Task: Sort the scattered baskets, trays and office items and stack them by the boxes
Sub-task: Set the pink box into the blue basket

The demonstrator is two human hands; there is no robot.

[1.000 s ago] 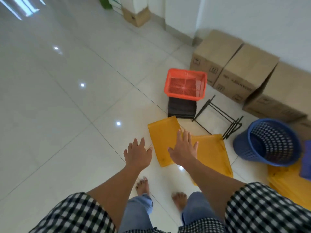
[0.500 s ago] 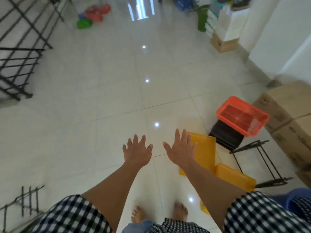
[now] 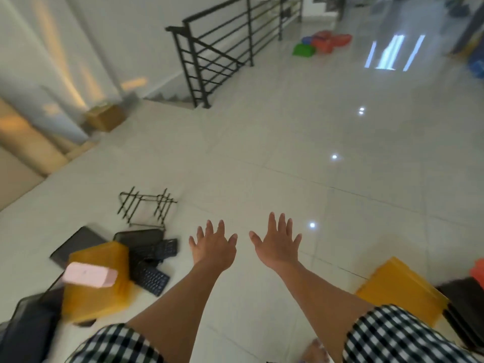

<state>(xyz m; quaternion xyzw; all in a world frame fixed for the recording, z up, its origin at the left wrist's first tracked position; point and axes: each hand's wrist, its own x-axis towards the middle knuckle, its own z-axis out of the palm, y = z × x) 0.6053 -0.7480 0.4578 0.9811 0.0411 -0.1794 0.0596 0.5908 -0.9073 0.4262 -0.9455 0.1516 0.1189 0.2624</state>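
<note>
1. Head view, hands: the left hand (image 3: 213, 248) and the right hand (image 3: 276, 247) are held out palm-down above the pale glossy tiled floor (image 3: 288, 142). Their fingers are straight and spread, and nothing is gripped or touched.
2. Left of the hands, a blurred heap lies on the floor. A yellow plastic tray (image 3: 97, 292) hides part of the black keyboards (image 3: 154, 268) just beside it. A dark flat tray (image 3: 76, 244) lies behind.
3. A pink rectangular block (image 3: 90, 277) is seen over the yellow tray's left part; whether it rests there cannot be told.
4. A black wire rack (image 3: 146, 205) lies beyond the keyboards, well apart from both hands.
5. A black mesh basket (image 3: 21, 323) is cut off at the lower left edge.
6. On the right, a second yellow plastic tray (image 3: 400, 292) lies near the right forearm, with a stack of black trays (image 3: 466, 305) just beside it.
7. Further off, a black metal stair railing (image 3: 217, 48), a brown cardboard box (image 3: 104, 117) and green and red plastic items (image 3: 322, 44) are noted.
</note>
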